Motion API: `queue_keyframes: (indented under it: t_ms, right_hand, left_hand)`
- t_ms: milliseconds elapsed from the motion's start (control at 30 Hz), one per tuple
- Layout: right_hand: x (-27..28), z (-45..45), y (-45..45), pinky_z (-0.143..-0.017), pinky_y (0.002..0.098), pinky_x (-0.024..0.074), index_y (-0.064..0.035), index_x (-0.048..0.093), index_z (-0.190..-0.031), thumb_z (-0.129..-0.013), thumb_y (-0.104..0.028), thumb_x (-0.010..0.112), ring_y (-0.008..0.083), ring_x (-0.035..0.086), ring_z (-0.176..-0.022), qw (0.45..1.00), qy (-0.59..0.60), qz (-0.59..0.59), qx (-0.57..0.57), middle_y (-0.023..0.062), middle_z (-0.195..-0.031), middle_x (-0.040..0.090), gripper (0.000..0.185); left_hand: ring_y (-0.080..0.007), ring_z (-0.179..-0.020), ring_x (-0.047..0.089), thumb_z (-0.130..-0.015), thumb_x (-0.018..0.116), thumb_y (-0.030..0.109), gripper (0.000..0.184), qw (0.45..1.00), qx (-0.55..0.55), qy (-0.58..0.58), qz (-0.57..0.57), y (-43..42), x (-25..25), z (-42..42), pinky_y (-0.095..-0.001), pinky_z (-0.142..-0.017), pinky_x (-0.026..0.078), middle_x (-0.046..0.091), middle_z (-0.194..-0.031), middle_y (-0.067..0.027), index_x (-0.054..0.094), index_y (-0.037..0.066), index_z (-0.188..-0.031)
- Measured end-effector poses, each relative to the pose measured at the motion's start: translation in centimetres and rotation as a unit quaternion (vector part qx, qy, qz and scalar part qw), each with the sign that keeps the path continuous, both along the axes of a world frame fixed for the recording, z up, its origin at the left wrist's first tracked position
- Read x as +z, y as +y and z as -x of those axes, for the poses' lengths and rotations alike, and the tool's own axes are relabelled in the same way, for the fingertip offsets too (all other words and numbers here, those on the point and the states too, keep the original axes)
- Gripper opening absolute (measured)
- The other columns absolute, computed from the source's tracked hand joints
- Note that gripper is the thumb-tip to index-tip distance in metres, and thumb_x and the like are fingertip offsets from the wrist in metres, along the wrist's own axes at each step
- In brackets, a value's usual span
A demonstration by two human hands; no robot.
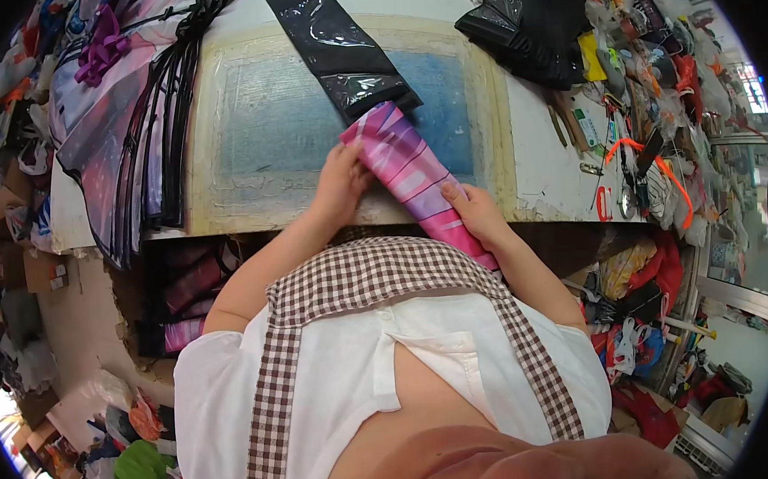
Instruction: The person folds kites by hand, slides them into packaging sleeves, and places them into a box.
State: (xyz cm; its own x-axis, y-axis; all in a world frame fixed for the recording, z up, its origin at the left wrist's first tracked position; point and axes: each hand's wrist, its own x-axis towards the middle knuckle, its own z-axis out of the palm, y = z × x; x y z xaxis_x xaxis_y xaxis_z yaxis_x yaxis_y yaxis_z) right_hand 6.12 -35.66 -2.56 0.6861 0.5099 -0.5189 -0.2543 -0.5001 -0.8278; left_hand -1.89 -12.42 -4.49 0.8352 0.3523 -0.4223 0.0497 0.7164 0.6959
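A folded length of shiny pink and purple printed fabric lies slantwise between my hands at the table's near edge. My left hand grips its left edge close to the upper end, fingers partly hidden behind it. Lower down, my right hand holds the right side, thumb on top and the other fingers out of sight underneath. Just beyond the fabric is a long, flat black plastic bag. The fabric's upper end meets the bag's near end; whether any of it is inside, I cannot tell.
Under the bag is a blue panel with a yellowed taped border on the white table. Several black-edged printed fabric pieces hang over the left side. A black plastic heap stands at back right, near scissors and small tools.
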Motion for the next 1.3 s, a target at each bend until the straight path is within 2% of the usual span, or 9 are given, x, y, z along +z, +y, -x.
queue_keyframes:
  t_ms: [200,300,533,700,833,1000,1133,1267,1300]
  right_hand:
    - [-0.9,-0.5,-1.0,-0.072,0.0276,0.0480,0.0041,0.067,-0.100,-0.097,-0.048,0.060,0.0108,0.058,-0.077,0.999,-0.028,0.012,0.020,0.0055,-0.086,0.068,0.053]
    - [-0.7,-0.5,-3.1,-0.072,0.0275,0.0479,0.0037,0.067,-0.099,-0.097,-0.048,0.060,0.0104,0.057,-0.076,0.999,0.008,0.017,-0.038,0.0054,-0.084,0.067,0.053]
    - [-0.7,-0.6,-3.5,-0.071,0.0266,0.0481,0.0027,0.067,-0.102,-0.097,-0.048,0.059,0.0094,0.058,-0.077,0.999,0.019,-0.006,-0.033,0.0051,-0.087,0.068,0.052]
    - [0.4,-0.5,-3.1,-0.071,0.0261,0.0492,0.0017,0.067,-0.107,-0.097,-0.049,0.059,0.0086,0.059,-0.079,0.998,0.053,-0.010,0.017,0.0043,-0.091,0.068,0.052]
    - [2.0,-1.3,1.6,-0.069,0.0269,0.0496,-0.0020,0.066,-0.110,-0.099,-0.047,0.057,0.0093,0.060,-0.078,0.983,0.102,-0.006,0.153,0.0024,-0.091,0.067,0.047]
    - [1.1,-1.7,6.1,-0.072,0.0263,0.0525,-0.0029,0.063,-0.120,-0.096,-0.051,0.058,0.0119,0.064,-0.081,0.903,0.400,-0.078,0.133,0.0049,-0.095,0.069,0.054]
    - [-4.8,-2.7,5.3,-0.073,0.0260,0.0539,-0.0041,0.061,-0.124,-0.096,-0.052,0.058,0.0143,0.067,-0.082,0.838,0.501,-0.106,0.189,0.0059,-0.097,0.070,0.055]
    - [1.3,-1.6,6.5,-0.073,0.0261,0.0527,-0.0025,0.063,-0.120,-0.096,-0.051,0.059,0.0125,0.065,-0.081,0.883,0.459,-0.038,0.089,0.0055,-0.095,0.070,0.054]
    - [0.8,-1.9,6.3,-0.073,0.0265,0.0520,-0.0015,0.064,-0.118,-0.096,-0.050,0.059,0.0122,0.064,-0.080,0.932,0.346,-0.022,0.109,0.0053,-0.095,0.069,0.054]
  left_hand:
    - [-0.0184,-0.093,0.062,-0.099,0.055,0.033,0.029,0.976,0.147,0.047,-0.156,4.1,-2.7,-3.8,-0.0369,-0.075,0.052,0.063,-0.101,-0.0050,0.057,0.008,-0.114]
    - [-0.0259,-0.091,0.062,-0.093,0.061,0.026,0.022,0.638,0.089,-0.009,-0.765,6.3,-1.3,-5.6,-0.0416,-0.076,0.053,0.062,-0.101,-0.0099,0.060,0.006,-0.103]
    - [-0.0324,-0.105,0.061,-0.086,0.065,0.017,0.017,0.465,-0.236,0.204,-0.828,7.9,-0.3,-10.6,-0.0453,-0.080,0.055,0.061,-0.109,-0.0142,0.065,0.002,-0.093]
    - [-0.0363,-0.087,0.068,-0.086,0.061,0.022,0.017,0.460,0.089,0.353,-0.810,14.3,-1.6,-4.6,-0.0466,-0.077,0.056,0.068,-0.100,-0.0153,0.070,0.007,-0.086]
    - [-0.0363,-0.080,0.068,-0.086,0.061,0.026,0.021,0.591,-0.008,0.401,-0.700,17.5,-0.4,-2.9,-0.0440,-0.075,0.055,0.068,-0.089,-0.0155,0.071,0.009,-0.090]
    - [-0.0357,-0.084,0.067,-0.088,0.058,0.023,0.024,0.556,0.011,0.300,-0.775,12.9,2.6,-0.1,-0.0419,-0.076,0.055,0.068,-0.091,-0.0185,0.070,0.008,-0.101]
    - [-0.0311,-0.088,0.069,-0.088,0.057,0.018,0.024,0.654,0.037,0.128,-0.745,12.3,2.8,3.1,-0.0399,-0.079,0.054,0.068,-0.094,-0.0214,0.070,0.008,-0.105]
    - [-0.0264,-0.092,0.070,-0.091,0.055,0.014,0.024,0.815,-0.056,0.055,-0.575,12.0,-0.2,5.0,-0.0393,-0.084,0.054,0.070,-0.105,-0.0183,0.068,0.008,-0.110]
    - [-0.0243,-0.092,0.069,-0.093,0.054,0.014,0.024,0.922,-0.032,0.011,-0.385,11.2,-1.0,5.2,-0.0380,-0.084,0.054,0.070,-0.107,-0.0162,0.067,0.008,-0.112]
